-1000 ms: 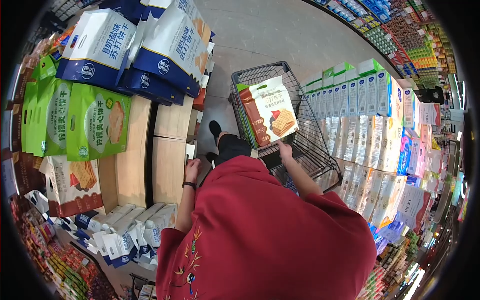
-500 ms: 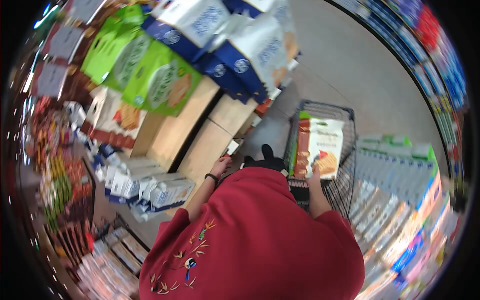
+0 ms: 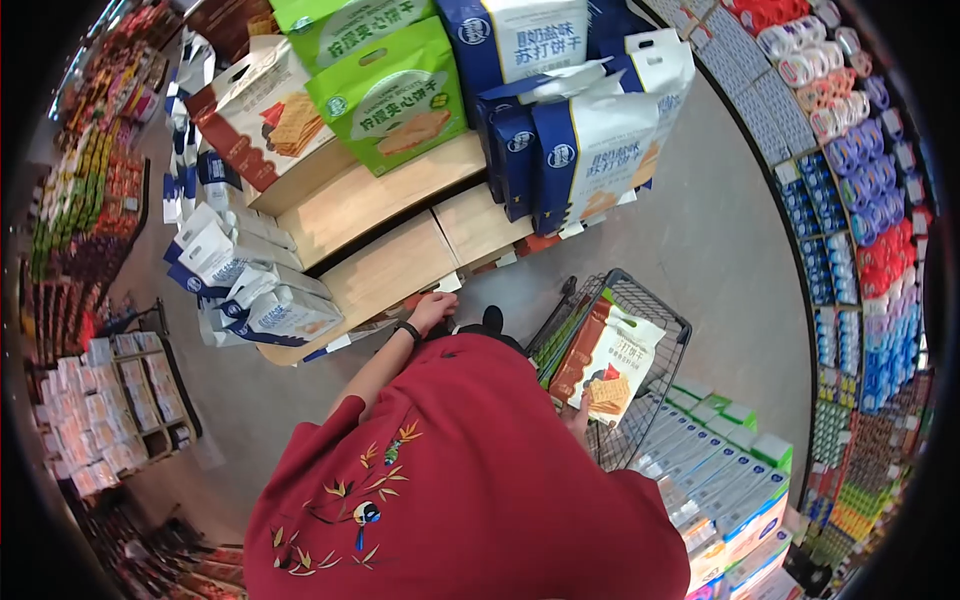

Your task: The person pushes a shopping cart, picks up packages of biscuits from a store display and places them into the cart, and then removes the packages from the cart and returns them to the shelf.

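The right hand (image 3: 577, 414) grips the near edge of the red-and-white biscuit bag (image 3: 608, 366), which leans inside the shopping cart (image 3: 680, 327), near its handle end, probably to steady it. The left hand (image 3: 433, 312) is loosely curled by the shelf's (image 3: 395, 280) front edge; whether it holds anything, I cannot tell.

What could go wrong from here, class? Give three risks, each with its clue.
The bag touched by the right hand slants in the cart, so it might slip further.

The cart is close to stacked cartons; a careless turn could bump them.

The left hand is by the shelf's edge, so its knuckles could get knocked.
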Action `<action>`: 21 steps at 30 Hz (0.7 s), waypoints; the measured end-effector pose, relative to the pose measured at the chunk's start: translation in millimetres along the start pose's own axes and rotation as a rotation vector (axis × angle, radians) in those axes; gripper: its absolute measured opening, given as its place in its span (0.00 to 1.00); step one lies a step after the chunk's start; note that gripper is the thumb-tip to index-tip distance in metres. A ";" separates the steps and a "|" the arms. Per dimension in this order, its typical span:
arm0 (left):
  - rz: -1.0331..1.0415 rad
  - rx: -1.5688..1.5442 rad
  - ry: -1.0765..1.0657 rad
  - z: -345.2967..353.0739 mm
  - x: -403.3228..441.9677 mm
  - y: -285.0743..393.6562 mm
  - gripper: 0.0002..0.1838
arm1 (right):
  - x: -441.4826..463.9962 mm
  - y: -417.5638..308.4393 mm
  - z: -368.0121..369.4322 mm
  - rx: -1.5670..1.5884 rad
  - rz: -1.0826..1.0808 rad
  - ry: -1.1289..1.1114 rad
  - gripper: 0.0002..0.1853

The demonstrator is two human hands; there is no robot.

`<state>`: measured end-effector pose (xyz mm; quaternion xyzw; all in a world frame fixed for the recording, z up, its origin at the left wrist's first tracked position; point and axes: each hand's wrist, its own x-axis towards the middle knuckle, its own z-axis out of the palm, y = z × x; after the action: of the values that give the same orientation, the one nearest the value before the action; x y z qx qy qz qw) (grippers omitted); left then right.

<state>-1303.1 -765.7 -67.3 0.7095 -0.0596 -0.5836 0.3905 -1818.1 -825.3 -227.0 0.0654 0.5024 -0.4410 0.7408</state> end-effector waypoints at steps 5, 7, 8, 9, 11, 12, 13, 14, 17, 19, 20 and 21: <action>-0.024 -0.156 0.018 -11.4 14.0 -3.0 0.20 | -27.5 -15.3 29.4 -0.048 -0.045 0.073 0.22; -0.045 -0.178 -0.021 -16.0 5.0 15.1 0.21 | -38.1 -16.1 45.7 -0.023 -0.057 0.067 0.22; -0.056 -0.192 -0.041 -18.3 1.2 21.9 0.21 | -38.3 -20.7 47.7 0.023 -0.040 0.054 0.23; -0.052 -0.215 -0.061 -24.5 1.6 26.0 0.21 | -50.2 -23.1 60.8 0.042 -0.075 0.060 0.22; -0.013 -0.263 -0.065 -37.4 -9.4 44.2 0.21 | -75.8 -26.8 94.8 0.067 -0.113 0.062 0.22; 0.003 -0.283 -0.068 -45.0 -14.1 50.8 0.21 | -81.6 -30.6 97.7 0.074 -0.118 0.065 0.22; 0.029 -0.319 -0.078 -52.8 -14.6 54.2 0.20 | -83.5 -38.6 100.9 0.091 -0.079 0.138 0.22; 0.047 -0.355 -0.084 -60.9 -14.7 57.4 0.20 | -83.9 -42.5 103.4 0.071 -0.110 0.113 0.23; 0.072 -0.434 -0.104 -83.2 -29.5 67.2 0.20 | -101.5 -54.5 98.6 0.009 -0.145 0.024 0.25; 0.072 -0.465 -0.130 -97.6 -29.9 62.3 0.21 | -101.0 -71.0 78.3 -0.008 -0.123 0.044 0.24; 0.074 -0.478 -0.139 -106.3 -30.1 60.9 0.21 | -100.2 -74.0 70.1 -0.014 -0.109 0.052 0.24; 0.078 -0.489 -0.145 -114.4 -34.1 61.3 0.21 | -110.3 -73.0 69.0 -0.013 -0.172 -0.012 0.24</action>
<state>-1190.9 -734.0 -0.9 0.5476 0.0281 -0.6146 0.5671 -1834.9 -841.6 -79.6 0.0144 0.5046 -0.5000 0.7037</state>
